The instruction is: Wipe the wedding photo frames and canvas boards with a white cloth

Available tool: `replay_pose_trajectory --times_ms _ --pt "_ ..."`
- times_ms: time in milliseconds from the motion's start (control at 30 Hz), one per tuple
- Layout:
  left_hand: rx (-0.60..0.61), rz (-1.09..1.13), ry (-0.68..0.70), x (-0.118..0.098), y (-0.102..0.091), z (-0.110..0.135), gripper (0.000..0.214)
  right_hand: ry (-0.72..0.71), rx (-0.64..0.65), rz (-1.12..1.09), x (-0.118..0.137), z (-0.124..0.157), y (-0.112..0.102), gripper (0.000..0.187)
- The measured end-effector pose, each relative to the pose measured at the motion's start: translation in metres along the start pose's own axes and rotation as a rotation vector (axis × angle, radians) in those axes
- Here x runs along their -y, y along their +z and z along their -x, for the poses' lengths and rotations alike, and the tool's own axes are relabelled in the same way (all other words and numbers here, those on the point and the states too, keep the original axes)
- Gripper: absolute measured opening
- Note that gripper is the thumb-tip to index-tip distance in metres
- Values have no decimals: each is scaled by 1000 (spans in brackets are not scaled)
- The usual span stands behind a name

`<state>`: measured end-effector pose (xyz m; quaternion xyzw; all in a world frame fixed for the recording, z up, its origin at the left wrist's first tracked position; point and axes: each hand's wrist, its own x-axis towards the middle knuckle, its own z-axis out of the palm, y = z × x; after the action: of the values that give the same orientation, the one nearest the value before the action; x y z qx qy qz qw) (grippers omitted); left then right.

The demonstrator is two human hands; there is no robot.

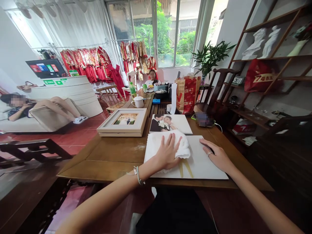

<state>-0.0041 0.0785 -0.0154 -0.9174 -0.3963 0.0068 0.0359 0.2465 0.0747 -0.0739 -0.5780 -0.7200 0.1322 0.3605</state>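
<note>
My left hand (169, 149) lies with fingers spread on a folded white towel (182, 148), pressing it onto a white board (195, 169). Two tan strips (187, 169) lie on the board just below the towel, close to that hand. At the board's right side rests my right hand (217, 156), its fingers curled round a slim dark object, mostly covered, whose kind I cannot make out. Beyond the towel is a printed couple photo panel (181, 124) lying flat.
Stacked wooden photo frames (124, 122) sit left on the brown table (117, 159). Farther back stand a white teapot (138, 101) and a red-and-tan paper bag (186, 94). A phone-like item (204, 119) with a white cable lies right. Two people are farther off.
</note>
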Motion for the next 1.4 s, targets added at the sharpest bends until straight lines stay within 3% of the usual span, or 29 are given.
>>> replay_pose_trajectory --times_ms 200,300,400,567,700,767,900,1000,1133,1267,1400 --pt "-68 126 209 -27 -2 53 82 -17 -14 -9 -1 0 3 37" --pt "-67 151 257 -27 0 66 81 -5 -12 -3 -1 0 4 37" --pt "-53 122 229 -12 2 54 75 7 -10 -2 0 0 3 37" --pt "-23 33 111 23 6 6 61 20 -14 -13 3 0 1 36" --pt "-31 25 78 19 6 -8 61 10 -30 -30 3 0 1 36" --pt "-44 41 98 6 5 3 66 -3 -38 -35 2 0 2 35" --pt "-47 107 206 -25 -4 47 78 -15 -41 -38 -1 1 4 35" --pt "-19 165 267 -33 -10 76 83 -11 -46 -41 -1 1 4 35" --pt "6 178 215 -14 -9 79 72 -9 -35 -32 1 1 3 35" --pt "-11 79 80 27 -2 53 56 -4 -33 -25 1 0 2 35" --pt "-9 5 -24 57 -1 28 56 -13 -31 -20 -1 1 2 36"
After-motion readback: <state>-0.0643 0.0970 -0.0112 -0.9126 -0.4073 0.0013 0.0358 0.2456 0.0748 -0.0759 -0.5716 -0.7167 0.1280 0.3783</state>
